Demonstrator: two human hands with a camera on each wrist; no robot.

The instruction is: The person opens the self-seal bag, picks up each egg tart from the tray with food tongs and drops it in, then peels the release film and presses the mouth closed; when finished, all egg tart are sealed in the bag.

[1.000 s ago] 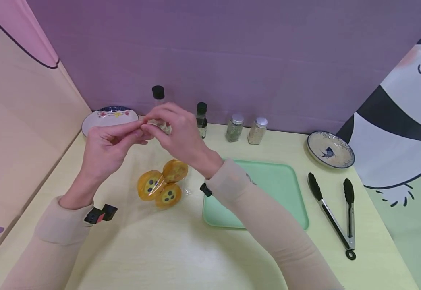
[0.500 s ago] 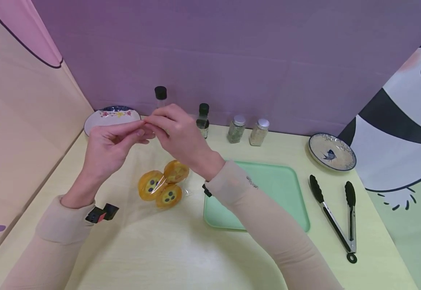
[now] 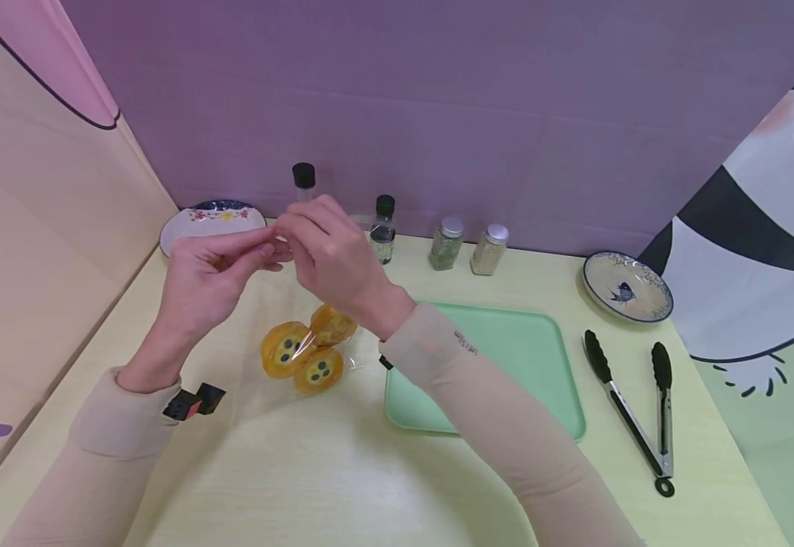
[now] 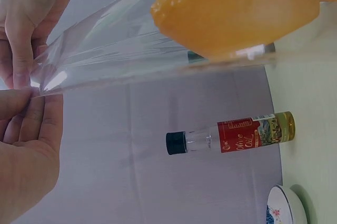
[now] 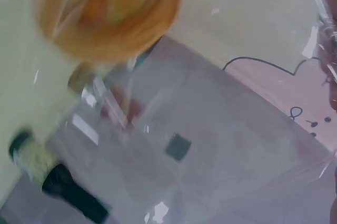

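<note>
A clear plastic bag (image 4: 105, 45) hangs from my two hands, holding several round golden buns (image 3: 287, 349), some topped with dark dots. My left hand (image 3: 205, 281) pinches the bag's gathered mouth between thumb and fingers. Beside it, the fingertips of my right hand (image 3: 338, 254) meet at the same spot and pinch the film. In the left wrist view both hands meet at the bag's narrow end, and one bun (image 4: 237, 10) fills the upper right. The right wrist view looks through the film at a blurred bun (image 5: 108, 13); the exact fold under my fingers is hidden.
Right of the buns lies a mint tray (image 3: 499, 365), partly under my right forearm. Black-tipped tongs (image 3: 632, 425) and a shallow dish (image 3: 627, 287) sit further right. Along the back stand an olive oil bottle (image 4: 237, 135), a dark-capped bottle (image 3: 383, 232), two spice jars (image 3: 446, 245) and a floral plate (image 3: 194, 228).
My right hand has turned a little and its fingers have curled in more at the bag's mouth. The left hand and the buns stay almost where they were.
</note>
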